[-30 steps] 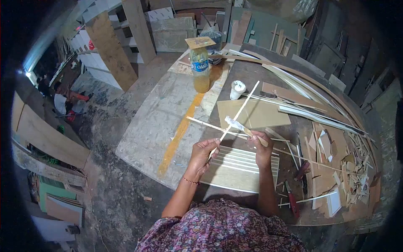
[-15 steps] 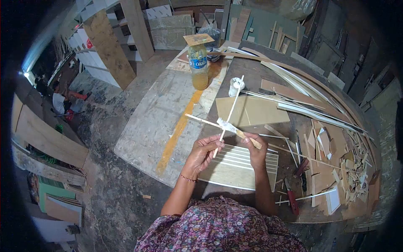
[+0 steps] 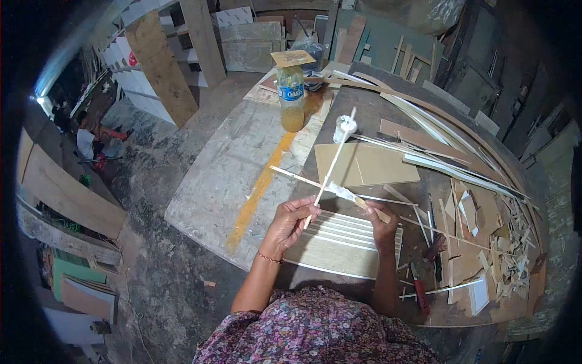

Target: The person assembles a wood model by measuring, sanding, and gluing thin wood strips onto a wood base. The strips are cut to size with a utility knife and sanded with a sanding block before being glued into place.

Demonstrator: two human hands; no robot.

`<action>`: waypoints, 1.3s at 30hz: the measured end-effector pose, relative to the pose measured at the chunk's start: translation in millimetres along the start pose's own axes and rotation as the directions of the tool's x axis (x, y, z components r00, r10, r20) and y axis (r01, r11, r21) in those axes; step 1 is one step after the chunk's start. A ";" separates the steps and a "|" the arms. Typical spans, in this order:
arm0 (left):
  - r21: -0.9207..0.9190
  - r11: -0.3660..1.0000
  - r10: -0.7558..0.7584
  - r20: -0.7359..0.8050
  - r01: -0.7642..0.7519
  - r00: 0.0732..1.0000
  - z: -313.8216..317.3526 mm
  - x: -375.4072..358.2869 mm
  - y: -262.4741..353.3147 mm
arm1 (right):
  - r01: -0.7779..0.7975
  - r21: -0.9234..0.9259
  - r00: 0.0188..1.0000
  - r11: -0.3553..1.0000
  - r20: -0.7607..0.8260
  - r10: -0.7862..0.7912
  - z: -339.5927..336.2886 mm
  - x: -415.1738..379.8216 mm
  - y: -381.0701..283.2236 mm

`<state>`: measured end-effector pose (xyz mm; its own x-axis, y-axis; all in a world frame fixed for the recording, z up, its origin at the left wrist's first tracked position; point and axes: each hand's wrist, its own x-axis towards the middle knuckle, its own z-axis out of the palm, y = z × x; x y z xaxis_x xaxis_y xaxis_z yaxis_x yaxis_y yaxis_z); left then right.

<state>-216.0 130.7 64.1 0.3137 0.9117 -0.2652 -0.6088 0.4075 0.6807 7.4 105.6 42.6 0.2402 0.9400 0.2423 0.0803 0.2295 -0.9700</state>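
Observation:
My left hand (image 3: 291, 227) pinches the lower end of a thin wooden strip (image 3: 330, 170) that slants up and away over the table. In my right hand (image 3: 382, 227) is a flat wooden stick (image 3: 374, 209), its far end coated in a thick white paste (image 3: 341, 192). That coated end sits right by the strip, a little above my left fingers. Beneath both hands lies a pale board (image 3: 339, 239) with several parallel white strips on it. Another thin strip (image 3: 294, 175) crosses behind the held one. A small white cup (image 3: 343, 129) of paste stands beyond.
A plastic bottle (image 3: 291, 112) of yellowish liquid, topped by a square piece, stands on the table (image 3: 212, 188). Wood strips, a tan panel (image 3: 367, 164), offcuts (image 3: 509, 255) and a red-handled tool (image 3: 420, 291) lie rightward. A person (image 3: 91, 139) sits on the floor far left.
The pasted end of the stick has moved right and slightly down along with my right hand, off its overlap across the strip. My left hand keeps its pinch; the view has shifted slightly.

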 end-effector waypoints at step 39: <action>0.371 0.914 0.210 -0.086 -0.164 0.974 4.1 -3.5 -13.0 | 0.075 0.023 0.995 0.997 -0.067 -0.073 23.7 1.1 5.6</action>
<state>-206.2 121.9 59.0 0.1147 0.9780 -0.1745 -0.3375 0.2035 0.9191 -14.8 113.8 37.0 0.2981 0.9016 0.3134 0.0760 0.3049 -0.9494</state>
